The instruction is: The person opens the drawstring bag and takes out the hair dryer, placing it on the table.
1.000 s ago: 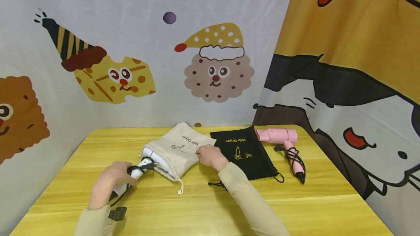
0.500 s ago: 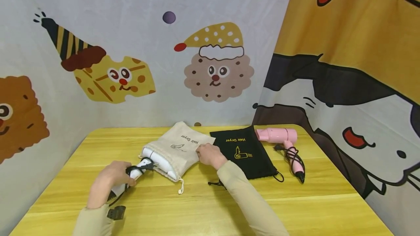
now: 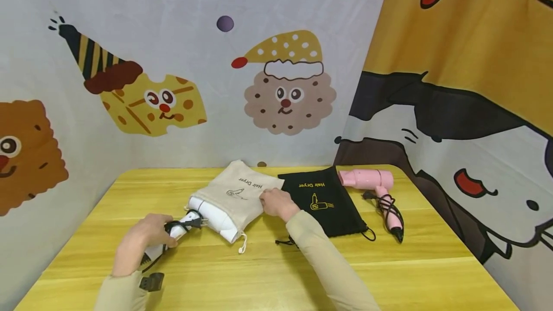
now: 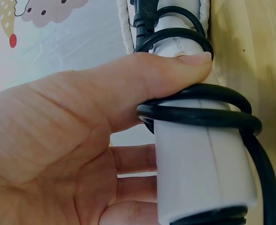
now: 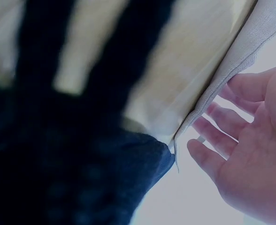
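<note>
My left hand grips the handle of a white hair dryer. A black cord with its plug winds round that handle, and my thumb lies across it in the left wrist view. The dryer's barrel lies partly inside a beige drawstring bag printed "Hair Dryer"; the rest of it is hidden by the cloth. With its fingertips, my right hand pinches the bag's right edge. Close by that hand lies a flat black drawstring bag, also printed "Hair Dryer".
Beyond the black bag, at the right rear of the wooden table, lies a pink hair dryer with its black cord wrapped round the handle. A cloth backdrop with cartoon prints hangs behind and beside the table.
The white dryer has slid a little out of the beige bag, towards the lower left, so more of its barrel shows. My right hand keeps its hold on the bag's edge.
</note>
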Demonstrator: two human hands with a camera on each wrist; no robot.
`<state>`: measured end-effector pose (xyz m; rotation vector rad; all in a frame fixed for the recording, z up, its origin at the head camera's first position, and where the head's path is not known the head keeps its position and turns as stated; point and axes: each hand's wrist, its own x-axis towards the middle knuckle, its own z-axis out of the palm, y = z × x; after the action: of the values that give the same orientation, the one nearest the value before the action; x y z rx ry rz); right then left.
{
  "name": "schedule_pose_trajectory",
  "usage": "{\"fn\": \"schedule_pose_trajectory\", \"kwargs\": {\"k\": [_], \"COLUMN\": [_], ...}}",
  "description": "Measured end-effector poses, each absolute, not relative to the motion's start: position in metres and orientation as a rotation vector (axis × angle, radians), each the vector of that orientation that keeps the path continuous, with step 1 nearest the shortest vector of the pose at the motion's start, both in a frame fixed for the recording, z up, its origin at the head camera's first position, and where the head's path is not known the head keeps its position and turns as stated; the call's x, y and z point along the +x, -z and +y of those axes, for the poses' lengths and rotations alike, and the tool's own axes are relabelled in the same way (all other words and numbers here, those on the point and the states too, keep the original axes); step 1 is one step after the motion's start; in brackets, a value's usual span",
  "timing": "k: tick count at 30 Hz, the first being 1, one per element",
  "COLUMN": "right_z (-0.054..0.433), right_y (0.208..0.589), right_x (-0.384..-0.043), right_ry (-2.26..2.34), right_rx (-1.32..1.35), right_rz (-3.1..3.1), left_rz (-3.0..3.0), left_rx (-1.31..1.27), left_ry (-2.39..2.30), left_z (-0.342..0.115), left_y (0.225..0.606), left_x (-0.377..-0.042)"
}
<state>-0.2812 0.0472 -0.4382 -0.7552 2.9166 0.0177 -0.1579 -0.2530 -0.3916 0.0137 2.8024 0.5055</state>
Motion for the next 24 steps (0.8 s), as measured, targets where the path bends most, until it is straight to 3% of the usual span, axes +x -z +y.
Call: {"fn": "schedule_pose_trajectory", "kwargs": {"k": [24], "right_z": [0.0507], "right_y": [0.4407], "right_x": [-0.2823], "right_ry": [0.014], "right_rx": [-0.757], "right_rz": [2.907], "left_rz": [2.791], "left_rx": [0.014], "left_ry": [-0.527], "left_z": [-0.2526], "left_y": [0.3924], "left_x": [-0.1590]}}
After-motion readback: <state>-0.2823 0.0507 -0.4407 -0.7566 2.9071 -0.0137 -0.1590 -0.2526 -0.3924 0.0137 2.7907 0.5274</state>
